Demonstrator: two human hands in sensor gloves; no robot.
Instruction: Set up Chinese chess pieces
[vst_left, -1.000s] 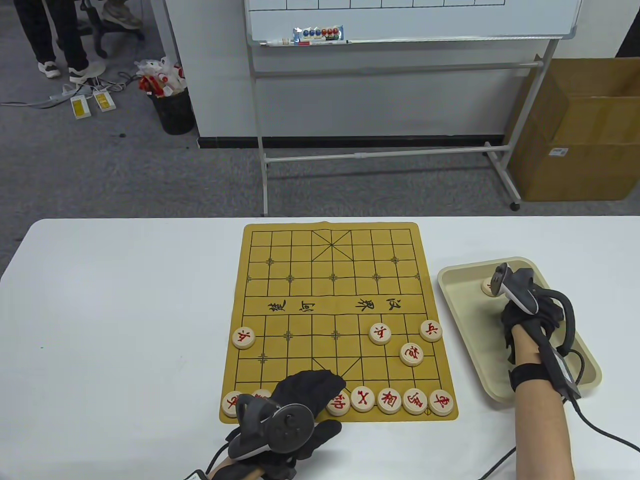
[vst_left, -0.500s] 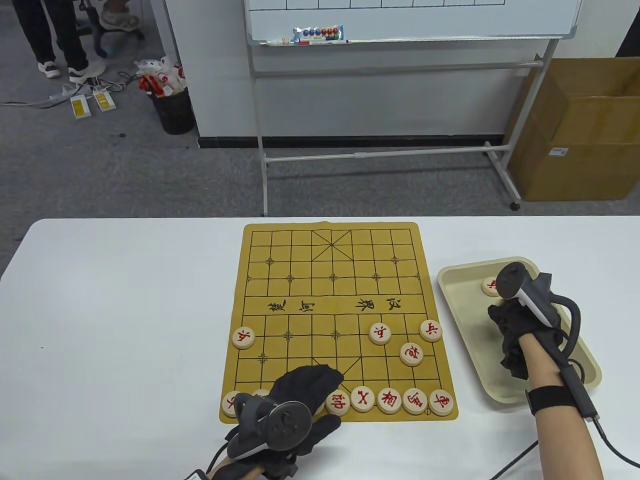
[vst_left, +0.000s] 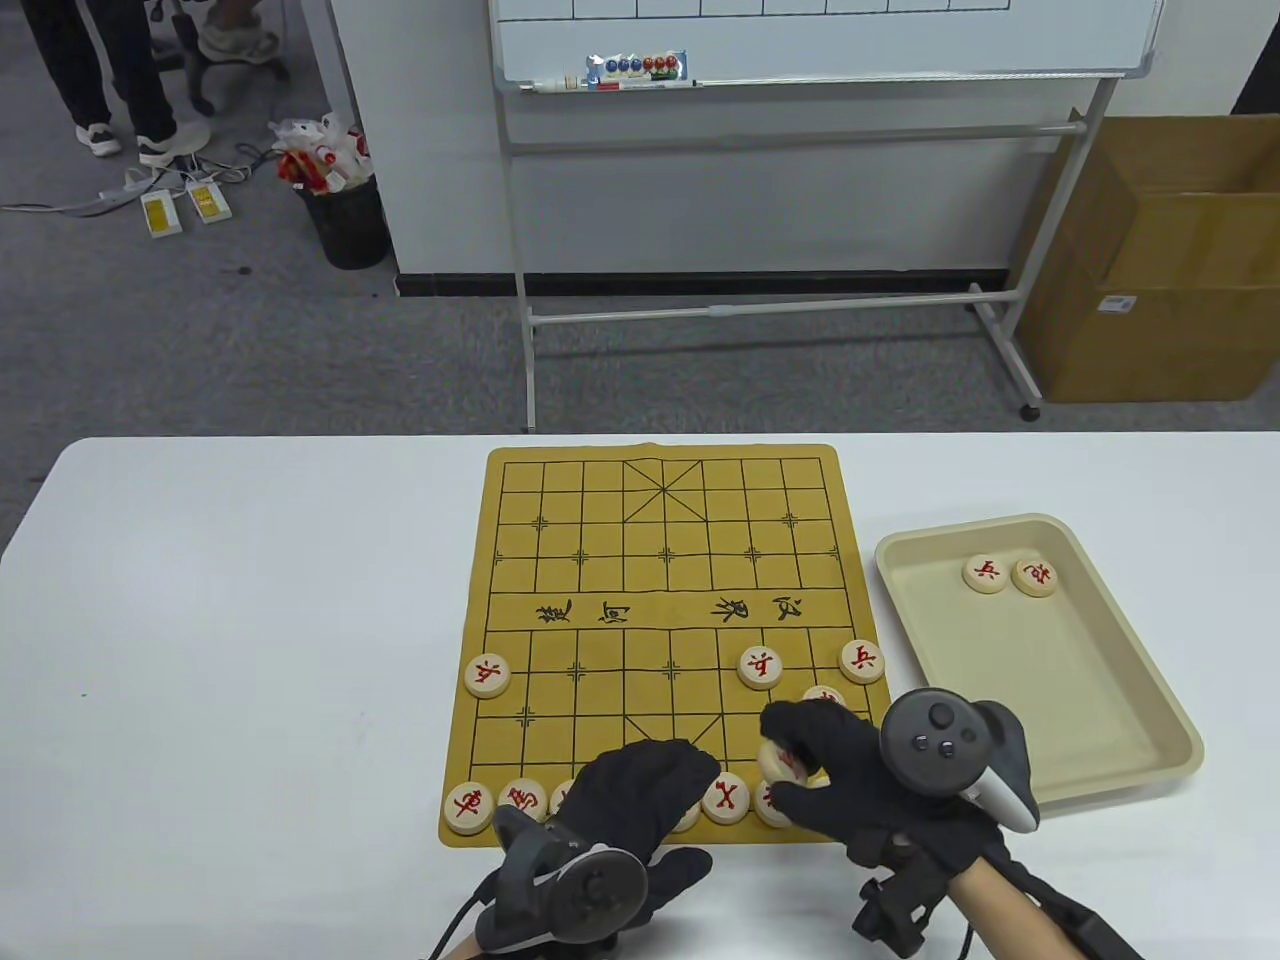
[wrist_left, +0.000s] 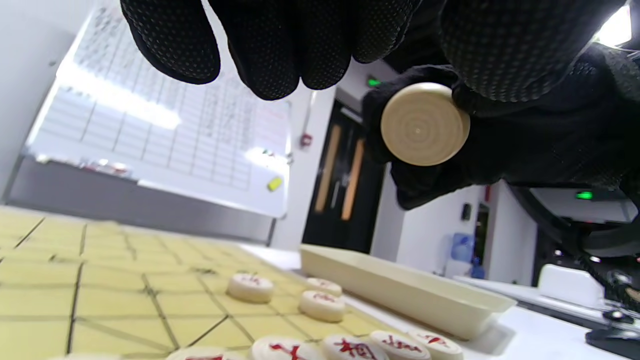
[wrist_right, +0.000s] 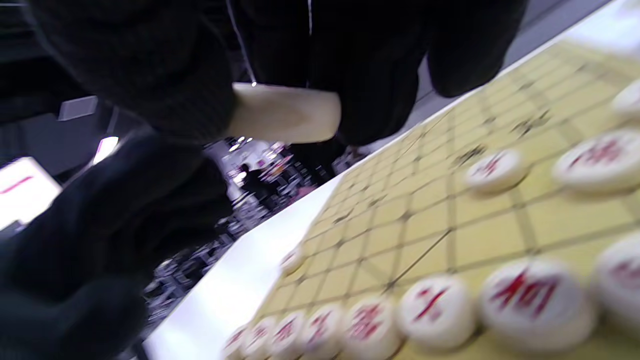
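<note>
right hand (vst_left: 840, 775) pinches a chess piece (vst_left: 782, 760) in its fingers above the board (vst_left: 600, 560); left hand (vst_left: 630, 790) hovers alongside, released.

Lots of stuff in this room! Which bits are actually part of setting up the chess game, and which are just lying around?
Part of the job:
chess board
red-lettered pieces on the board
piece pinched in the right hand
tray with two spare pieces
left hand

Just lying about:
whiteboard
cardboard box
rubbish bin
</note>
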